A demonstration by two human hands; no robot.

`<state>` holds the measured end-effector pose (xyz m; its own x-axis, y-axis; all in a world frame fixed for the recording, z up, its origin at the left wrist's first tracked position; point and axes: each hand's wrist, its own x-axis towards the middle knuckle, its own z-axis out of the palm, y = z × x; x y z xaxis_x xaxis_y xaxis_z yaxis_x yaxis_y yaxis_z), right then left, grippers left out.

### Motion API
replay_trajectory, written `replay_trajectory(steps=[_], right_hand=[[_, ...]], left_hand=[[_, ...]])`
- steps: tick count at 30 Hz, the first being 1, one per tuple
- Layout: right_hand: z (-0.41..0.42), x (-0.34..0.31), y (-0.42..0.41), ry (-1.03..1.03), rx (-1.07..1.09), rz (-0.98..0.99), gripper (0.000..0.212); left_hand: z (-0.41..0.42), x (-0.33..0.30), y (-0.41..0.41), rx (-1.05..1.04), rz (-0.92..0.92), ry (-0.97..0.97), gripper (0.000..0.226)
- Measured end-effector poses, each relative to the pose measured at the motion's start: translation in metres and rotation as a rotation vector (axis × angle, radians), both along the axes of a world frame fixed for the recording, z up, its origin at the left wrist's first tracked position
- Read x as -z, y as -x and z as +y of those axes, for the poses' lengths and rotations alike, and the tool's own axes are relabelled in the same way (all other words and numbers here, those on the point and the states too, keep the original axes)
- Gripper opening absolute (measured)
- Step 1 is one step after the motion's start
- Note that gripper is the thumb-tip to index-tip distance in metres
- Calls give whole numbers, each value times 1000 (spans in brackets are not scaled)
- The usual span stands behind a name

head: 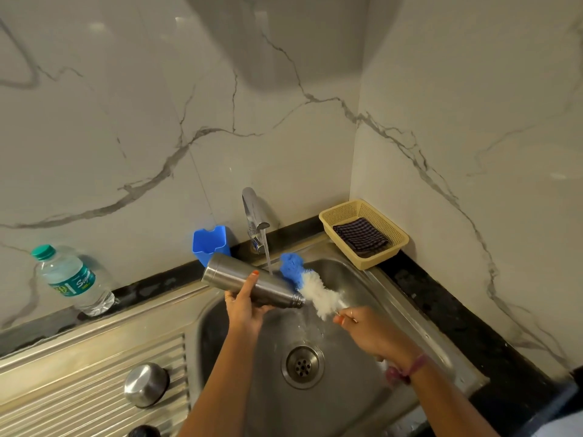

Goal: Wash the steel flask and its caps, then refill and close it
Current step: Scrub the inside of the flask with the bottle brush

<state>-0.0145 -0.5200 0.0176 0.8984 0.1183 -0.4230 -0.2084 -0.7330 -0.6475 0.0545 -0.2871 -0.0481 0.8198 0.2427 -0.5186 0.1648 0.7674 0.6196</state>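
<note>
A folded cloth [360, 235] lies in the basket [391, 247]. My left hand [244, 305] grips the flask [249, 283] over the sink [362, 272]; my right hand [367, 331] holds the brush [318, 293] beside its mouth.

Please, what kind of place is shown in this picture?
Most likely a home kitchen sink corner: a steel sink with ribbed drainboard, a running tap, marble-look wall tiles, and a cloth in a plastic basket on the dark counter.
</note>
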Motion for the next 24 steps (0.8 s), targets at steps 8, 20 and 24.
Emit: replay_trajectory(steps=[8,20,24], right_hand=[[-15,-1,-4,-49,71,12,25],[-40,7,-13,-215,244,63,21],[-47,15,-15,-237,300,45,21]], left_hand=[[-5,1,-1,7,-6,55,79],[-25,6,8,359,74,-46,66],[-36,12,10,460,90,-169,70]])
